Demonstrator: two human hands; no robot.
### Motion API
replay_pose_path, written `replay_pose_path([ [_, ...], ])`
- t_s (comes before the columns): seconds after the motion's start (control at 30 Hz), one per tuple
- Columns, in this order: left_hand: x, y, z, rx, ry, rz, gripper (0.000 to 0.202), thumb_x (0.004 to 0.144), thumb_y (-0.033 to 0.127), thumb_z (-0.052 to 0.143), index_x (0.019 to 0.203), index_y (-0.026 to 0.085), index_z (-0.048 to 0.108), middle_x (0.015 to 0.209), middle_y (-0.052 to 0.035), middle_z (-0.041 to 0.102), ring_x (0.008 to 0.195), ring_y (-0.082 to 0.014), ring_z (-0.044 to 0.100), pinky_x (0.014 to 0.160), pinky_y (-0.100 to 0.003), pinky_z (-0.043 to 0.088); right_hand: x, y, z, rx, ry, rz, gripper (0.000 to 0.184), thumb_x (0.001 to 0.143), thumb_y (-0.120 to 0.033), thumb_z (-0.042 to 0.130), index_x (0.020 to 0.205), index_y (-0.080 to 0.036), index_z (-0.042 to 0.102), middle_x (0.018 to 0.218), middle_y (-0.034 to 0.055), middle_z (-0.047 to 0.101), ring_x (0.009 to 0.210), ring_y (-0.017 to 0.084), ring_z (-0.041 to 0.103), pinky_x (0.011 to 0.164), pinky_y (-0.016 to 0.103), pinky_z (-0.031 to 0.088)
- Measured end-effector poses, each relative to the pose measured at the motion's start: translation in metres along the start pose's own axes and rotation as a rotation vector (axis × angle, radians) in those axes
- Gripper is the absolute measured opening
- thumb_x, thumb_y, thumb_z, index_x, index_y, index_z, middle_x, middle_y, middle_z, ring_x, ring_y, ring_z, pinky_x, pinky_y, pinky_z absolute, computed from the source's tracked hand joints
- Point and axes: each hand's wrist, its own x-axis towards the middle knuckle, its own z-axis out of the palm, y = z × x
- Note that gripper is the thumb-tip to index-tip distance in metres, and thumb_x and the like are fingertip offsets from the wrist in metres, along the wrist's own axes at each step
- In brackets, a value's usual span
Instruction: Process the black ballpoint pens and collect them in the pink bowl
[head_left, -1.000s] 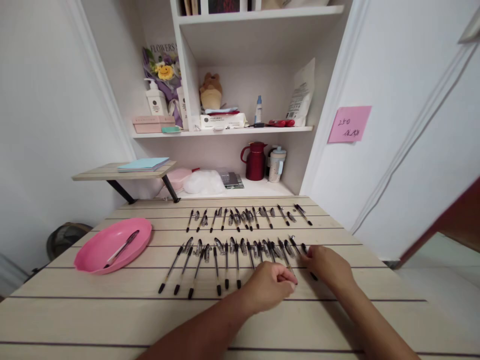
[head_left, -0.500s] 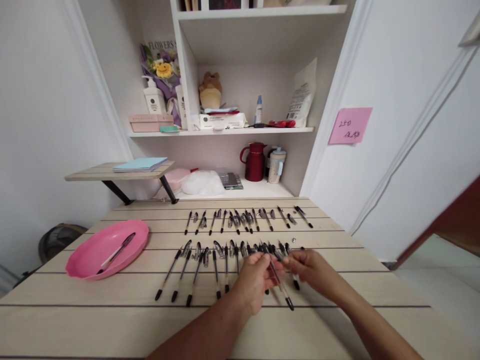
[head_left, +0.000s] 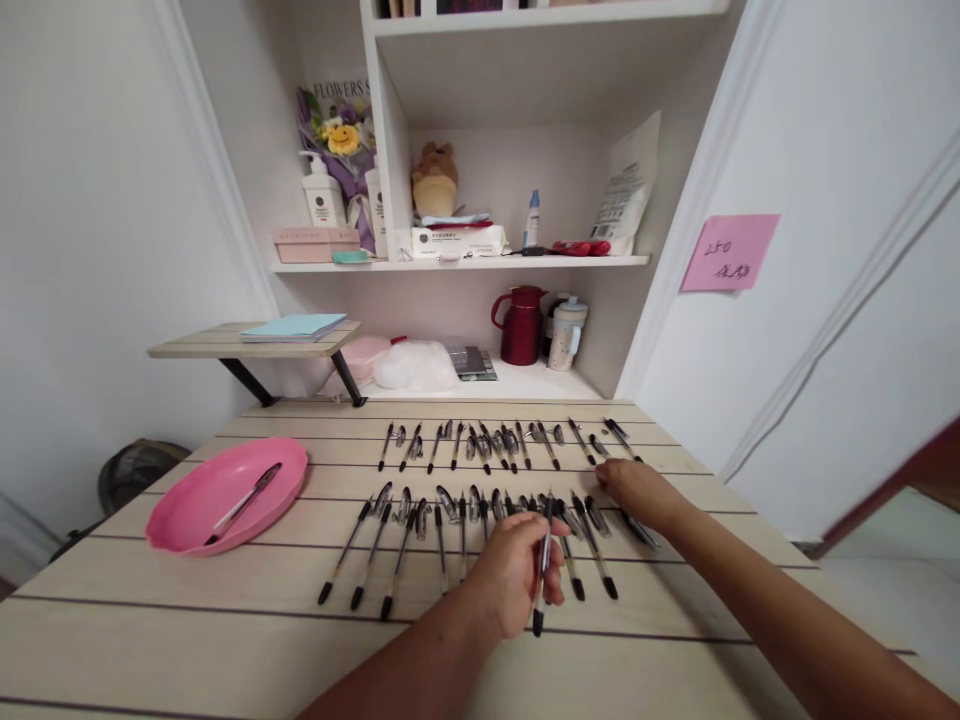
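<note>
My left hand (head_left: 511,572) is closed around an uncapped pen (head_left: 544,572) with a clear barrel, its point upward and its black end down toward me. Farther forward, my right hand (head_left: 643,492) has its fingertips pinched together at the tabletop, between the two rows of pens. Whatever lies under those fingertips is hidden. Uncapped pens (head_left: 367,556) with loose clear caps (head_left: 444,502) form the front row, partly covered by my left hand. A second row of pens (head_left: 457,445) and caps lies behind. Beside my right wrist rests another pen or cap (head_left: 642,531), partly hidden by the hand.
A pink plate (head_left: 169,512) with one capped pen (head_left: 244,503) stands on the left of the slatted wooden table (head_left: 247,640). Behind it, a small raised shelf (head_left: 202,342) carries blue paper (head_left: 294,327). A red jug (head_left: 523,327) and a tumbler (head_left: 568,335) stand in the back cabinet.
My right hand has left the pen beside my left hand and moved forward and right, down to the table. The pen in my left hand now stands more upright.
</note>
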Motion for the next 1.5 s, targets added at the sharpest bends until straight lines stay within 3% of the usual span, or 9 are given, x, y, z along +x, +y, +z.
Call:
replay_pose_path([
  [0.1,0.001,-0.001,-0.001,0.011,-0.033,0.05,0.031,0.069,0.035,0.056,0.089,0.01,0.058,0.057,0.0019,0.051,0.04,-0.0067,0.042,0.039,-0.02,0.029,-0.007,-0.006,0.0,0.29,0.115,0.097,0.008,0.063,-0.011,0.053,0.059,-0.018,0.053,0.064,0.0021,0.056,0.06,0.014,0.05,0.057,0.025,0.034],
  [0.27,-0.002,0.001,0.001,0.053,-0.043,0.064,0.034,0.067,0.035,0.061,0.087,0.009,0.06,0.058,0.0012,0.052,0.04,-0.0058,0.043,0.039,-0.02,0.024,-0.03,-0.047,-0.013,1.336,0.143,0.189,0.019,0.068,-0.034,0.063,0.068,-0.02,0.05,0.054,-0.0046,0.046,0.046,0.009,0.041,0.046,0.023,0.032],
  [0.4,-0.001,0.001,0.001,0.091,-0.042,0.07,0.034,0.066,0.037,0.061,0.087,0.009,0.06,0.058,0.0014,0.052,0.04,-0.0052,0.043,0.038,-0.019,0.023,-0.038,-0.074,-0.018,1.693,0.209,0.229,0.025,0.062,-0.032,0.073,0.079,-0.018,0.06,0.064,-0.0015,0.054,0.05,0.008,0.045,0.045,0.021,0.034],
  [0.5,0.0,0.0,0.0,0.112,-0.025,0.068,0.035,0.065,0.037,0.062,0.087,0.01,0.06,0.058,0.0018,0.053,0.039,-0.0049,0.042,0.038,-0.019,0.023,-0.038,-0.083,-0.016,1.78,0.232,0.265,0.029,0.06,-0.03,0.076,0.084,-0.018,0.065,0.069,-0.0002,0.057,0.051,0.008,0.045,0.043,0.021,0.034],
  [0.83,0.003,-0.002,-0.002,0.159,-0.024,0.093,0.031,0.065,0.035,0.059,0.083,0.01,0.06,0.056,0.002,0.052,0.038,-0.0045,0.042,0.037,-0.018,0.022,-0.043,-0.096,-0.005,1.877,0.119,0.289,0.024,0.063,-0.03,0.072,0.084,-0.018,0.066,0.075,-0.0001,0.059,0.048,0.006,0.042,0.046,0.023,0.038],
  [1.03,0.003,-0.001,-0.002,0.164,-0.009,0.099,0.033,0.065,0.037,0.061,0.083,0.01,0.06,0.057,0.002,0.053,0.038,-0.0045,0.043,0.037,-0.018,0.023,-0.044,-0.099,-0.002,1.899,0.057,0.287,0.023,0.064,-0.032,0.073,0.08,-0.018,0.067,0.056,-0.0032,0.054,0.045,0.007,0.043,0.051,0.025,0.041],
  [1.2,0.003,0.0,-0.003,0.164,-0.004,0.129,0.029,0.065,0.037,0.061,0.08,0.012,0.058,0.057,0.0018,0.053,0.038,-0.0047,0.043,0.036,-0.017,0.025,-0.046,-0.101,-0.002,1.88,0.022,0.293,0.024,0.058,-0.028,0.077,0.078,-0.018,0.066,0.06,-0.0018,0.058,0.048,0.008,0.048,0.044,0.02,0.033],
  [1.37,0.005,-0.003,-0.004,0.207,-0.025,0.178,0.025,0.066,0.035,0.061,0.076,0.012,0.057,0.059,0.0013,0.054,0.04,-0.0047,0.044,0.036,-0.017,0.026,-0.047,-0.1,-0.001,1.902,-0.021,0.268,0.022,0.059,-0.028,0.077,0.073,-0.018,0.064,0.055,-0.0026,0.054,0.045,0.006,0.043,0.04,0.019,0.022],
  [1.5,0.005,-0.005,-0.004,0.225,-0.036,0.225,0.022,0.067,0.033,0.059,0.074,0.013,0.057,0.059,0.001,0.053,0.04,-0.005,0.043,0.036,-0.018,0.026,-0.049,-0.099,-0.001,1.935,-0.044,0.216,0.018,0.063,-0.027,0.074,0.074,-0.017,0.064,0.054,-0.0021,0.053,0.044,0.005,0.039,0.042,0.019,0.021],
])
